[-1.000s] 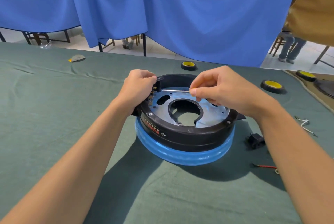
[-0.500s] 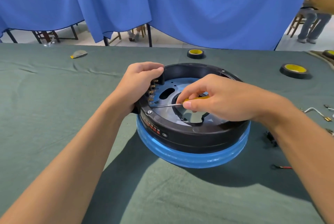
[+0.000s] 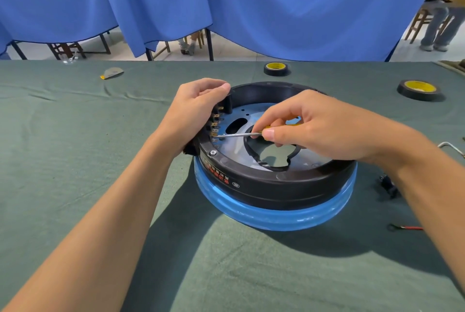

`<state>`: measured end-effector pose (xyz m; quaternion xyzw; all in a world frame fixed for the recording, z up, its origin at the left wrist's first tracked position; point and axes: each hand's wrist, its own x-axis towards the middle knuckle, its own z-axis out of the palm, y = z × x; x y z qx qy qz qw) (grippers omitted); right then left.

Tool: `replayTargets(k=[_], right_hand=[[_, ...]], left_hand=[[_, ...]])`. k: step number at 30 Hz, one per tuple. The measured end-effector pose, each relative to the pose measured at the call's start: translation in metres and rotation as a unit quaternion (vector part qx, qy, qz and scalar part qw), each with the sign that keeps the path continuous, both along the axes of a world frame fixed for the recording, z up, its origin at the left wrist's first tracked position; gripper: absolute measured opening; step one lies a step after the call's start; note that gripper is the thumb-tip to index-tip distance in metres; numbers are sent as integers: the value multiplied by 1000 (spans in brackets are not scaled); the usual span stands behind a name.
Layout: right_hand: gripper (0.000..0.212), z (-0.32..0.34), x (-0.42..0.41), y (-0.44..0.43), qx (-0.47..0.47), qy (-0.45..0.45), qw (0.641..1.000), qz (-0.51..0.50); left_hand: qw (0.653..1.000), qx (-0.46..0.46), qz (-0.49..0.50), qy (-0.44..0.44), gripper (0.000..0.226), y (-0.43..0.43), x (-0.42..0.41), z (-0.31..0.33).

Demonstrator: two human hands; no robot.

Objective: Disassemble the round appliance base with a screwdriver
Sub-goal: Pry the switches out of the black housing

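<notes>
The round appliance base (image 3: 271,185), black with a blue lower rim and a silver inner plate, sits upside down on the green cloth in the middle of the view. My left hand (image 3: 195,112) grips its left wall at a black block carrying brass terminals (image 3: 216,122). My right hand (image 3: 312,127) pinches a thin screwdriver (image 3: 236,135) with a yellow handle, held nearly level over the plate. Its metal tip points left and reaches the lowest terminals just inside the rim. My fingers hide most of the handle.
Two black tape rolls with yellow cores lie behind the base (image 3: 275,69) and at the right (image 3: 418,89). A small black part (image 3: 388,185), a red wire (image 3: 405,227) and a white wire (image 3: 450,146) lie to the right. A grey scrap (image 3: 112,73) sits far left. Blue curtains hang behind.
My right hand has dropped lower over the plate, and the screwdriver tip has moved down along the terminal block. The left hand keeps its grip. The camera has shifted.
</notes>
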<state>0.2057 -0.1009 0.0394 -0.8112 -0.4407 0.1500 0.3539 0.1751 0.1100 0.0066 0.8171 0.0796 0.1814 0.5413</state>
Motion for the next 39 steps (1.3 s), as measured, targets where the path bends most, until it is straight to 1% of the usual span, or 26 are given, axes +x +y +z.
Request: replayTargets(k=[2,5,8,11,14,16,20,22,26,29,32,33,34,35,37,38,39], right_hand=[[16,0,-1,2,-5,-10,1000,3],[15,-2,0,2,-18,-29,999,5],[16,-4,1,3,-32,-36,999,2],[22,-5,1,4,-41,-41,998,-1],[25,-6,0,6,-52,-70,996,1],[27,-7,0,8,-54,-100,994,2],[25,-12,-3,6,-30,-182,983,-12],[23,-15,-5,3,-3,-232,972,-31],[22,-18,-3,-3,101,-290,947,-99],[21,-20,3,-5,168,-359,904,-158],[20,-24,7,-7,213,-422,844,-254],[21,-26,6,-8,228,-425,823,-301],[22,-29,4,-9,246,-407,808,-348],[23,-32,1,-8,267,-365,803,-389],[23,-40,-9,-5,284,-271,812,-432],[22,-44,-14,-3,275,-253,816,-441],[22,-47,-19,-1,263,-259,817,-444]], left_hand=[[1000,-21,4,-4,31,-1,-1,1],[996,-83,-17,15,30,-2,-4,2],[989,-132,-45,51,40,-2,-6,3],[986,-140,-65,63,37,-3,-6,4],[985,-144,-63,76,45,-3,-8,5],[985,-142,-58,76,47,-3,-8,6],[986,-145,-40,75,42,0,-5,4],[985,-155,-28,70,35,4,-3,3],[989,-143,7,46,21,7,-1,-1],[990,-131,30,46,24,1,1,-2],[990,-122,63,34,28,-6,0,-2],[989,-121,75,32,28,-7,-1,-2],[989,-120,86,31,27,-8,-1,-2],[988,-117,94,31,27,-8,-2,-2],[988,-111,104,29,29,-9,-2,-3],[988,-109,108,30,30,-10,-2,-2],[987,-109,112,31,30,-10,-3,-3]])
